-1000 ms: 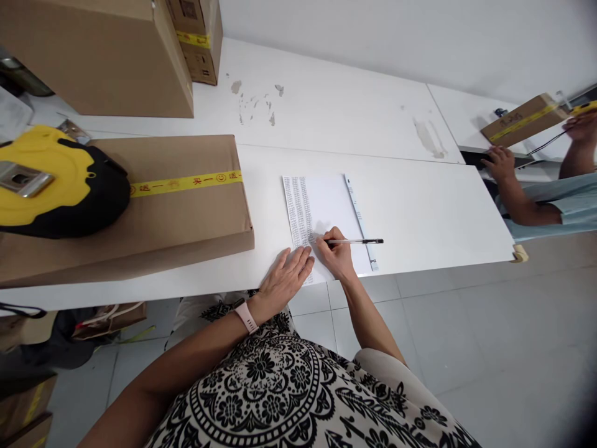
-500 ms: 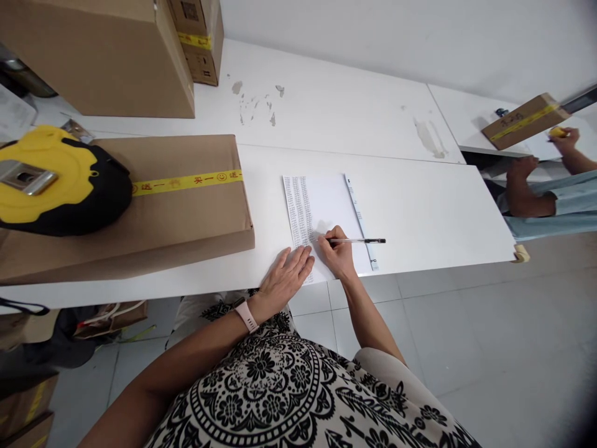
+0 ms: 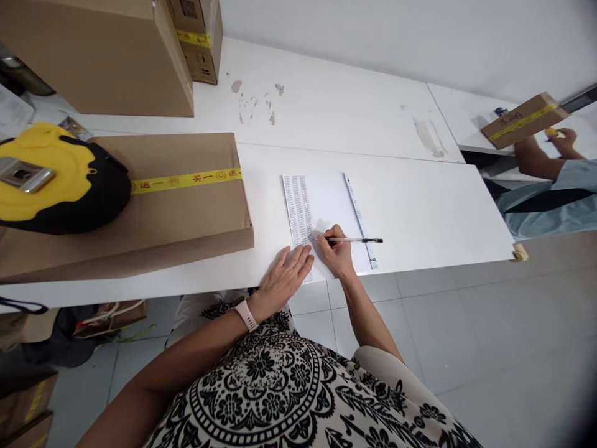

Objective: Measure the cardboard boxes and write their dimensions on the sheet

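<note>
A white sheet of paper (image 3: 329, 199) lies at the table's near edge, with columns of dark handwriting along its left part. My right hand (image 3: 336, 252) is closed around a black-and-clear pen (image 3: 349, 240), whose tip meets the paper beside the written columns. Flat across the sheet's lower left corner rests my left hand (image 3: 286, 277), fingers stretched out and holding nothing. A pale blue printed strip (image 3: 359, 218) runs along the right side of the paper. The pen's back end reaches over that strip.
Left on the white table (image 3: 420, 211) is a taped cardboard box (image 3: 186, 211) with a yellow-black tape measure (image 3: 60, 180) above it. A larger carton (image 3: 125, 56) stands behind. Far right, a co-worker's hand (image 3: 565, 143) is near another taped box (image 3: 525, 120).
My hands, the pen and the paper stay almost in place. At the far right, the co-worker's nearer arm has moved up towards the taped box.
</note>
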Available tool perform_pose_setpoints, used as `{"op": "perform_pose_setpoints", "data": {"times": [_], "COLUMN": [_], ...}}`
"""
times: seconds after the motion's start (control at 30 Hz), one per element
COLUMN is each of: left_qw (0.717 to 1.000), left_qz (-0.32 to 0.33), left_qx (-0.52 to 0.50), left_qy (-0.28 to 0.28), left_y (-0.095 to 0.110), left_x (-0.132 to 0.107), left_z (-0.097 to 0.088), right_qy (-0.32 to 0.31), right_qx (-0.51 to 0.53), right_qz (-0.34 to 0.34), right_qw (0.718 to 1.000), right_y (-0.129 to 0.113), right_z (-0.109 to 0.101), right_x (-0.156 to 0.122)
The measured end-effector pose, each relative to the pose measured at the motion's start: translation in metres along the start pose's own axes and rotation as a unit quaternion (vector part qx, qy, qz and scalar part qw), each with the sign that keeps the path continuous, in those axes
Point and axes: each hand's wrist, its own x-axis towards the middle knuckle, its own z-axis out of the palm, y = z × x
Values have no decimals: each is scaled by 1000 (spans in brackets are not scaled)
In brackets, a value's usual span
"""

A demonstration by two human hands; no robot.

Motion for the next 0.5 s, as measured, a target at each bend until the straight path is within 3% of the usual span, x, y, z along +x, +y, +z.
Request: {"op": "perform_pose_setpoints", "data": {"times": [0.5], "left_qw": [1000], "left_qz": [0], "left_qx": [8], "left_qy": [12], "left_y": [1], "left_x": [0], "left_z": [4], "right_qy": [10], "right_qx": [14], "right_qz": [15], "right_qw": [1000], "right_y": [-4], "right_z": [0], "right_x": [1]}}
